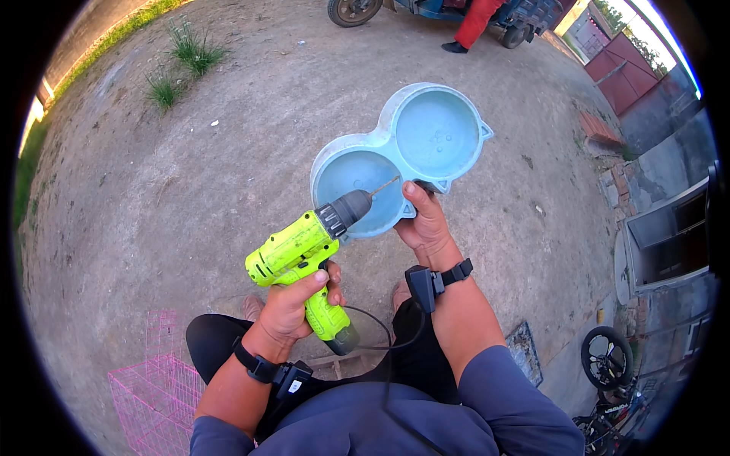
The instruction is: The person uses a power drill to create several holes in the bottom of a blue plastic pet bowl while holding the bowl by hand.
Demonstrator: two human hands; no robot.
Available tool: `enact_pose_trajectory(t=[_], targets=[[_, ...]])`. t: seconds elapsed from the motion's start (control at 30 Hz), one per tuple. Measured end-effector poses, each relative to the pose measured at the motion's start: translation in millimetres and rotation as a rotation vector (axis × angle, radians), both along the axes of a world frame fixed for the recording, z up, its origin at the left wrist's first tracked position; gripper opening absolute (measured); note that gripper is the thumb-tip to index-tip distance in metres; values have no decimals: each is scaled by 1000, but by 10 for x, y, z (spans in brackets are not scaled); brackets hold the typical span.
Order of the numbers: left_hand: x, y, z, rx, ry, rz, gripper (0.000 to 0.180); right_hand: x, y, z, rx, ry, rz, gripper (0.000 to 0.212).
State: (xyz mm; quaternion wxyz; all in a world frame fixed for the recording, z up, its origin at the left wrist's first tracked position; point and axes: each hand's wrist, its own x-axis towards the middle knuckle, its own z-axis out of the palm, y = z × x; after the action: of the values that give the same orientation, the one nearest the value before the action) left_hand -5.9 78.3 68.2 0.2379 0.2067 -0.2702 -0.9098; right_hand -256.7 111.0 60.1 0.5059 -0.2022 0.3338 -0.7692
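Note:
My left hand (293, 304) is closed round the grip of a lime-green cordless drill (293, 249) with a black chuck. A thin drill bit (385, 185) points up and right, its tip over the ridge where two light-blue round bowls meet. Those bowls form one double pet bowl (407, 144), held tilted with its hollows facing me. On its near edge, my right hand (426, 224) grips the rim, thumb on top and fingers mostly hidden beneath. Whether the bit touches the plastic, I cannot tell. Both wrists carry black straps with small devices.
A pink wire cage (156, 399) stands on the ground at the lower left. At the lower right is a two-wheeler with a black wheel (607, 357). Far ahead, a person in red trousers (477, 23) is beside a blue cargo vehicle (525, 19). A black cable (384, 323) hangs near my lap.

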Motion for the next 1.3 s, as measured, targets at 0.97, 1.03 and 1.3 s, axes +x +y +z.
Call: enact_pose_trajectory(t=[0.97,1.03,1.3], targets=[[-20,-4,5,25,35,-8,35,2,-16,4,14,70,-5,73],[-28,-6,-4,10,22,-3,40,-11,-24,-11,3,70,8,74],[-32,1,-2,-1,3,5,41,-19,-13,-24,19,73,12,72]])
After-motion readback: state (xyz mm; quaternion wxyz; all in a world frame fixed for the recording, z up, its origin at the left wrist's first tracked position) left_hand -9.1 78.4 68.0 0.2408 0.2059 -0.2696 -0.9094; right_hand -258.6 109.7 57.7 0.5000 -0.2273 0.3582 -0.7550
